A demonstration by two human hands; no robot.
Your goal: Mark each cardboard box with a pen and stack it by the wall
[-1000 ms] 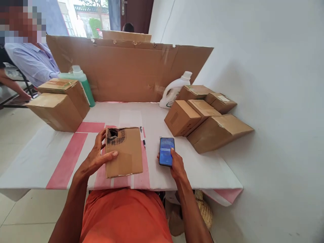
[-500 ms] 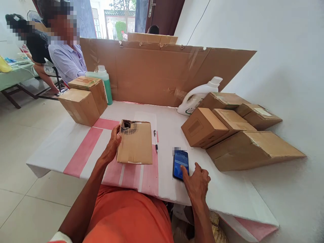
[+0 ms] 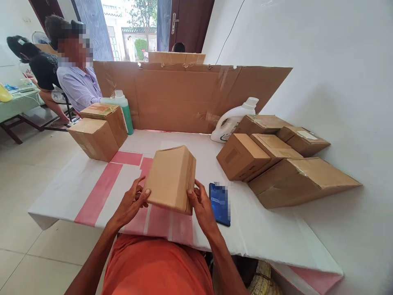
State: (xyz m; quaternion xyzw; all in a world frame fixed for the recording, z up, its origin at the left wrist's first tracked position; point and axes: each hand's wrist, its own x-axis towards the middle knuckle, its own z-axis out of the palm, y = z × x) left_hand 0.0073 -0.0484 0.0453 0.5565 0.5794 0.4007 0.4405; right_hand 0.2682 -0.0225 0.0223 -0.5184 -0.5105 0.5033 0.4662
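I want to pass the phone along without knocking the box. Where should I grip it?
Probably by the phone's long side edges, coming from the right, its open side. It lies flat on the table, close beside the right hand, which with the left hand holds the tilted box.

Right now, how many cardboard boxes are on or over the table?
7: one box held in both hands, two at far left, four stacked right. A fifth there may count.
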